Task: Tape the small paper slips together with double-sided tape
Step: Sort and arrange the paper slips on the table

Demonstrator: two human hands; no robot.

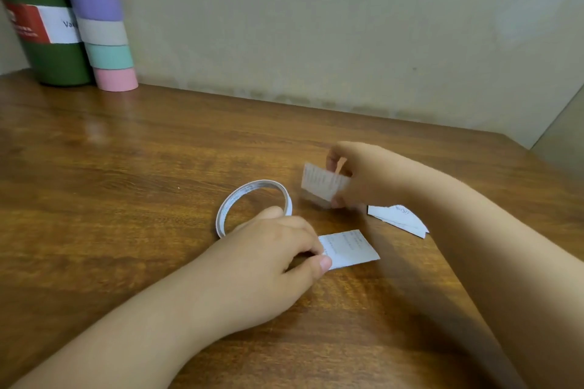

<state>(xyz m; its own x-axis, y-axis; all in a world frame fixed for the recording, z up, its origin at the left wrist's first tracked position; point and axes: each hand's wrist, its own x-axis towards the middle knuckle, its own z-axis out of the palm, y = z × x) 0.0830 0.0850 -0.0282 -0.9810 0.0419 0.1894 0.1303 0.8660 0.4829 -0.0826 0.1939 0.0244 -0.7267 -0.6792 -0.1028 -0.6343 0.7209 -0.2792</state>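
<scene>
A thin white ring of double-sided tape [235, 199] lies flat on the wooden table [126, 167]. My left hand [271, 246] rests just in front of the ring and pinches the left edge of a printed paper slip [350, 249] lying on the table. My right hand [366, 174] holds a second printed slip [322, 181] in its fingertips, lifted a little above the table to the right of the ring; this slip is blurred. Another slip or two [398, 218] lie partly hidden under my right forearm.
A green bottle [41, 19] with a red and white label and a tall tube with pastel bands [101, 22] stand at the back left against the wall. The table's right corner [518, 142] is close behind my right hand.
</scene>
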